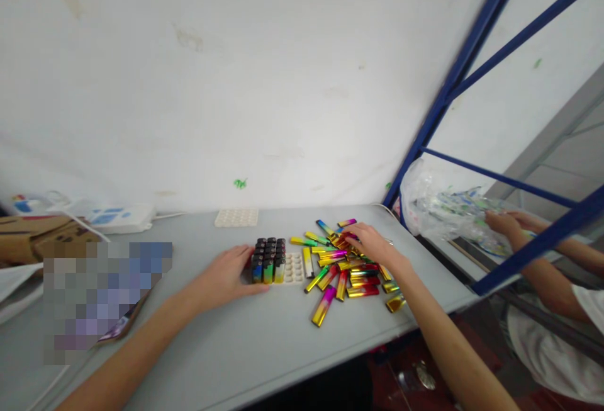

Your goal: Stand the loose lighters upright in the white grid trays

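My left hand (231, 270) rests on the grey table (264, 348), its fingers against the left side of a white tray (295, 268). Several lighters (268, 258) with black tops stand upright in the tray's left part. My right hand (372, 242) lies over a loose pile of shiny multicoloured lighters (346, 270) to the right of the tray. Its fingers curl down into the pile at the far side. Whether they pinch one lighter is hidden.
A second empty white tray (236, 217) lies near the wall. A power strip (116, 217) and a cardboard box (44, 238) sit at far left. A blue metal frame (453, 84) stands right; behind it another person's hands (507, 222) handle a plastic bag (434, 206).
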`<action>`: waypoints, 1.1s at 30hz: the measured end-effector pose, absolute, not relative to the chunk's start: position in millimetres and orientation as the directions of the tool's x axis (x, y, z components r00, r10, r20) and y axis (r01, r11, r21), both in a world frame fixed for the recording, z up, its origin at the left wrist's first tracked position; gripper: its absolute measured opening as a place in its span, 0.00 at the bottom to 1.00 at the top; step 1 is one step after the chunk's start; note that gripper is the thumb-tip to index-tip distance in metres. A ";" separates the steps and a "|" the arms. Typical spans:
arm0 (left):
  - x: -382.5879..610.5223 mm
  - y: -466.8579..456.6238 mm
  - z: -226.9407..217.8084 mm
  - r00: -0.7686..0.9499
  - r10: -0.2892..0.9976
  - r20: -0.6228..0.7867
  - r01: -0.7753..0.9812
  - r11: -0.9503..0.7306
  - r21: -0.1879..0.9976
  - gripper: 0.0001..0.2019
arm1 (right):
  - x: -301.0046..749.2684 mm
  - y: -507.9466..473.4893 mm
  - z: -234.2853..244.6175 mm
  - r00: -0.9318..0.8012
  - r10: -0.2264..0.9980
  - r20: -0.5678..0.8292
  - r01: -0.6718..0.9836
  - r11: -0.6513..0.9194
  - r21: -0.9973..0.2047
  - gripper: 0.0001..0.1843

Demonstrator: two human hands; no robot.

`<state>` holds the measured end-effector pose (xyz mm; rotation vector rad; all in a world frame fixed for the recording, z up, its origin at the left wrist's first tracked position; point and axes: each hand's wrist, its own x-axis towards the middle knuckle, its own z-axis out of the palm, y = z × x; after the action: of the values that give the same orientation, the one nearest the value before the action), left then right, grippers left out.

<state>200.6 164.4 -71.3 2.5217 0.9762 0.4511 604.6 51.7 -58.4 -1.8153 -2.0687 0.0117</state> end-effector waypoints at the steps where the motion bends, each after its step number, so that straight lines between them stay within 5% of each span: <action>1: 200.4 164.8 -72.0 0.707 0.691 0.151 0.562 -0.678 0.474 0.34 | 600.6 53.4 -55.7 -0.038 0.951 0.307 0.953 0.127 -0.276 0.13; 8: 200.0 163.5 -72.3 0.712 0.686 0.152 0.561 -0.685 0.464 0.32 | 534.3 79.7 -29.5 0.204 0.859 0.469 0.721 0.192 -0.666 0.26; 12: 198.6 161.6 -66.8 0.732 0.674 0.101 0.559 -0.679 0.476 0.33 | 485.2 103.2 -31.0 0.259 0.872 0.415 0.423 0.284 -0.861 0.25; 21: 189.0 172.2 -64.4 0.730 0.681 0.060 0.587 -0.669 0.456 0.30 | 447.2 103.3 -55.8 -0.077 0.972 0.223 -0.003 0.223 -0.975 0.29; 26: 189.1 169.8 -57.9 0.724 0.689 0.026 0.594 -0.642 0.485 0.29 | 444.4 100.9 -56.1 0.048 0.983 0.178 0.060 0.175 -0.983 0.30; 33: 189.9 165.4 -49.4 0.726 0.688 0.000 0.598 -0.632 0.493 0.30 | 447.8 105.6 -64.0 0.263 0.904 0.336 0.348 0.236 -0.907 0.30</action>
<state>189.9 165.4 -49.4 2.4624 0.9809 0.2587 447.8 105.6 -64.0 -1.3342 -1.3056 0.5877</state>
